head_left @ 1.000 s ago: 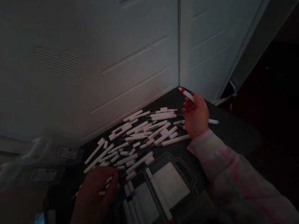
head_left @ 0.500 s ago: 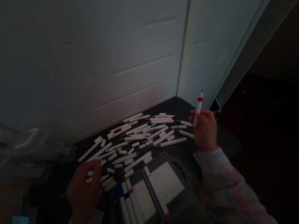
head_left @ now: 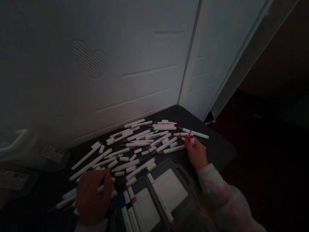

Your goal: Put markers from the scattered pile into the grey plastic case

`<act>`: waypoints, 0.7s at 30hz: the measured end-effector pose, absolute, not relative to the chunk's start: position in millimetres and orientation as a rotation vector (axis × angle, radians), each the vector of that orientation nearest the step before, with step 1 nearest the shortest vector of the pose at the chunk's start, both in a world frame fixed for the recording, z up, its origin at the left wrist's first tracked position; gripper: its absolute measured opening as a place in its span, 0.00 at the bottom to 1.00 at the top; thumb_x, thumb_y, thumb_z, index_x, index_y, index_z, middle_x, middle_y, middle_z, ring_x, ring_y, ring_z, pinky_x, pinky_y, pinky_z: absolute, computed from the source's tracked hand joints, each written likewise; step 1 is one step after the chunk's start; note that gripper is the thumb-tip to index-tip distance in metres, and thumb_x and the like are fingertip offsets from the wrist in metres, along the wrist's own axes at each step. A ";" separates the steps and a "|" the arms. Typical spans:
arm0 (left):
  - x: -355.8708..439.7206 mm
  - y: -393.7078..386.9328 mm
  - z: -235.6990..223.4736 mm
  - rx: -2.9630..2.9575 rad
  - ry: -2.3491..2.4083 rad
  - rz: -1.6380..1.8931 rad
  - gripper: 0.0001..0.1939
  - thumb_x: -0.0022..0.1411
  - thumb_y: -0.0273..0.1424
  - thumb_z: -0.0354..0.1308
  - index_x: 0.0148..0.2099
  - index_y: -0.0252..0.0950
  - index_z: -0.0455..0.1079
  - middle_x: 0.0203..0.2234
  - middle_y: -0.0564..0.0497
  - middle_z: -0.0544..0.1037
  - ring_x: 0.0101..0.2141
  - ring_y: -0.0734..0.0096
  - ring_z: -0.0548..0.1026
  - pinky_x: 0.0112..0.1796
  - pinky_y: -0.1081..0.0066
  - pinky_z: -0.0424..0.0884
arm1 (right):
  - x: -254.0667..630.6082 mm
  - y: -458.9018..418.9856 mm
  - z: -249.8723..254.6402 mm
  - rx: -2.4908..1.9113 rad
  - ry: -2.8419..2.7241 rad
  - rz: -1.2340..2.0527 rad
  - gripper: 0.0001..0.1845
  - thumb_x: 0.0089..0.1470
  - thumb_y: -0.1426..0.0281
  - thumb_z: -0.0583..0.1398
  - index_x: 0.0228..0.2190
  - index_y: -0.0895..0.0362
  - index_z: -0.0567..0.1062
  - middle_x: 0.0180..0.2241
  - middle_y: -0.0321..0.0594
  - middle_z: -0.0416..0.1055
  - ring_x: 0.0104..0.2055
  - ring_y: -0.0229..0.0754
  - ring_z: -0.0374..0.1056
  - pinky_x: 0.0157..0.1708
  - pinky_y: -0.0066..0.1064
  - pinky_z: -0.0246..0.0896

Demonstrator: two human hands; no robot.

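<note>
My right hand (head_left: 197,155) grips a white marker (head_left: 192,139) with a red band and its red tip bare, pointing up, over the right side of the marker pile. Fingers curled, my left hand (head_left: 93,196) is low over the near left part of the pile; what it holds, if anything, is hidden. Loose white markers (head_left: 138,133) and small caps (head_left: 119,173) lie scattered between the hands, several uncapped. Close to me sits an open clear plastic case (head_left: 172,189). Its left half holds several markers (head_left: 131,217); one pink-ended marker (head_left: 161,200) lies across the right half.
A pale panel (head_left: 140,40) with a heart relief rises behind the dark tabletop (head_left: 214,149). At left are clear plastic containers with printed labels (head_left: 7,180). Dark floor shows beyond the table's right edge. The room is dim.
My right hand has come down and left with the red marker, from upright in the air to low at the pile. My left hand has shifted slightly right. The view has moved a little.
</note>
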State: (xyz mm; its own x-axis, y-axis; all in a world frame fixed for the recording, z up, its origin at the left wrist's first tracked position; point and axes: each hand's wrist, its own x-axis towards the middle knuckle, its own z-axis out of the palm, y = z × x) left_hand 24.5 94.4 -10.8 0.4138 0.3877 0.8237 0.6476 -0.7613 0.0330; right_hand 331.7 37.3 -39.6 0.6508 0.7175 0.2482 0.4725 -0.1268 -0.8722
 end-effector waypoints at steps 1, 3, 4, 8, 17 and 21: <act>24.8 94.5 -11.1 -2.386 -0.899 -1.272 0.07 0.53 0.20 0.54 0.35 0.33 0.64 0.25 0.48 0.71 0.30 0.68 0.69 0.34 0.67 0.66 | 331.6 37.1 -40.8 -1.784 -0.984 0.275 0.16 0.50 0.62 0.51 0.34 0.58 0.73 0.23 0.37 0.69 0.26 0.41 0.64 0.29 0.32 0.56; 25.3 94.6 -12.2 -2.403 -0.887 -1.265 0.06 0.54 0.20 0.54 0.35 0.33 0.63 0.25 0.47 0.71 0.30 0.68 0.69 0.34 0.66 0.67 | 331.8 36.6 -43.6 -1.799 -1.021 0.258 0.16 0.51 0.63 0.50 0.36 0.57 0.72 0.28 0.39 0.71 0.31 0.43 0.66 0.32 0.32 0.58; 25.5 94.5 -12.7 -2.405 -0.885 -1.265 0.06 0.54 0.20 0.54 0.35 0.33 0.63 0.25 0.47 0.71 0.30 0.68 0.69 0.34 0.66 0.67 | 332.0 36.6 -45.0 -1.808 -1.032 0.244 0.17 0.51 0.63 0.50 0.37 0.57 0.72 0.31 0.40 0.72 0.33 0.43 0.66 0.34 0.33 0.58; 26.1 93.9 -13.9 -2.382 -0.923 -1.279 0.06 0.54 0.20 0.54 0.35 0.34 0.64 0.25 0.49 0.71 0.30 0.70 0.69 0.34 0.68 0.67 | 336.1 40.8 -42.7 -1.863 -1.034 0.178 0.18 0.52 0.63 0.48 0.38 0.58 0.72 0.37 0.44 0.72 0.41 0.44 0.66 0.40 0.34 0.57; 28.0 93.8 -13.9 -2.374 -0.953 -1.324 0.05 0.54 0.21 0.53 0.34 0.35 0.64 0.25 0.50 0.70 0.28 0.71 0.68 0.32 0.69 0.67 | 362.5 86.7 5.6 -2.223 -1.133 0.206 0.16 0.49 0.62 0.52 0.26 0.57 0.75 0.27 0.44 0.73 0.33 0.44 0.68 0.32 0.29 0.55; 26.4 93.7 -13.3 -2.396 -0.986 -1.299 0.04 0.55 0.22 0.53 0.34 0.34 0.64 0.25 0.49 0.70 0.28 0.71 0.69 0.32 0.69 0.67 | 368.5 93.3 1.1 -2.403 -1.117 0.248 0.15 0.49 0.66 0.52 0.27 0.59 0.76 0.29 0.50 0.74 0.36 0.46 0.69 0.32 0.29 0.55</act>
